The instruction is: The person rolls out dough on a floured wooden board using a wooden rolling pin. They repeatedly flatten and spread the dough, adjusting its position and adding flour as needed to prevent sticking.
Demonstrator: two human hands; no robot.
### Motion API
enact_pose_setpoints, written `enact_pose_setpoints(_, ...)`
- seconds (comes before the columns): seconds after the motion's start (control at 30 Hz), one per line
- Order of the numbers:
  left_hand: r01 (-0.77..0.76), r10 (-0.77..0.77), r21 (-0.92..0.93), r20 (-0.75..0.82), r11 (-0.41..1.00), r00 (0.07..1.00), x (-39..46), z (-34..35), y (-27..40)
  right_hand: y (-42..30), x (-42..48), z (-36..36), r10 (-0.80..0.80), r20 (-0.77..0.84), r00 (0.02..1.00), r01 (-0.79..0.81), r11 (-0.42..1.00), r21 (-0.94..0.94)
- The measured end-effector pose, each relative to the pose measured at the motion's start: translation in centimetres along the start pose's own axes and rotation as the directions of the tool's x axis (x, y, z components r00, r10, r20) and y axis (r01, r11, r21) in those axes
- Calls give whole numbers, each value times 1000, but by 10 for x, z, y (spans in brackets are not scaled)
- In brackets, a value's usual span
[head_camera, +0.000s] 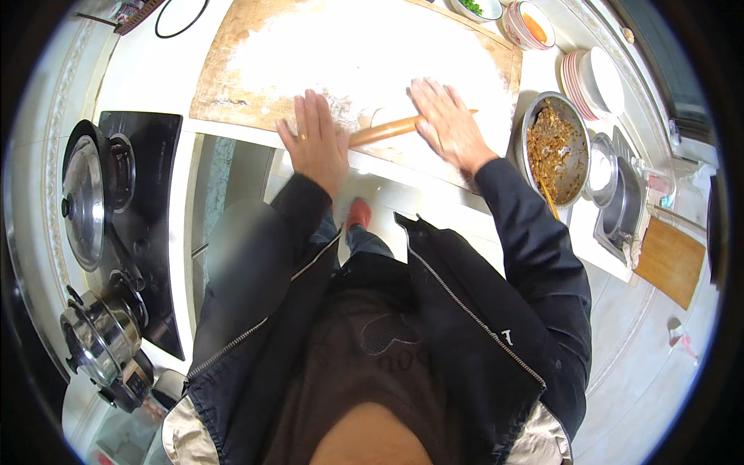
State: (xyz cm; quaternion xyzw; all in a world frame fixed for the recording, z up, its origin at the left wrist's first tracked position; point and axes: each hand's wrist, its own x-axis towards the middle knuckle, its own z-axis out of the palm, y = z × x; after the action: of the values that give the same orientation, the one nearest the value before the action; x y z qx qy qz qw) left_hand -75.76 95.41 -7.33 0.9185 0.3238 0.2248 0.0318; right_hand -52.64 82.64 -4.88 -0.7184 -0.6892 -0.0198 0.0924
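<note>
A wooden rolling pin [386, 131] lies slantwise over the near edge of a floured wooden board [218, 87]. My left hand [314, 133] is at the pin's left end, palm down, with its fingers stretched out over the board. My right hand [444, 122] lies flat across the pin near its tapered right end, fingers extended and slightly blurred. What looks like a thin round of dough [381, 116] shows just beyond the pin, partly hidden by flour glare. White flour [360, 52] covers much of the board.
Right of the board stand a metal bowl of chopped filling [552, 151], stacked bowls [593, 84], a bowl with orange contents [532, 29], a bowl of chopped greens [474, 7] and a sink [622, 203]. At left, a lidded pan [84, 195] sits on a black cooktop [157, 232].
</note>
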Motion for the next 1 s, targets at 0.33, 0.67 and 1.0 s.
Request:
enact_pose_setpoints(0.33, 66, -67, 14, 77, 998, 995, 1, -2, -2, -5, 0, -1, -10, 47, 999, 9, 1000, 17)
enact_pose_setpoints(0.67, 50, -49, -21, 38, 999, 998, 3, 4, -6, -12, 2, -7, -4, -7, 1000, 5, 998, 62)
enact_pose_setpoints(1.0, 69, -70, 37, 19, 997, 997, 8, 6, -9, 21, -4, 6, 227, 83, 970, -233, 970, 69)
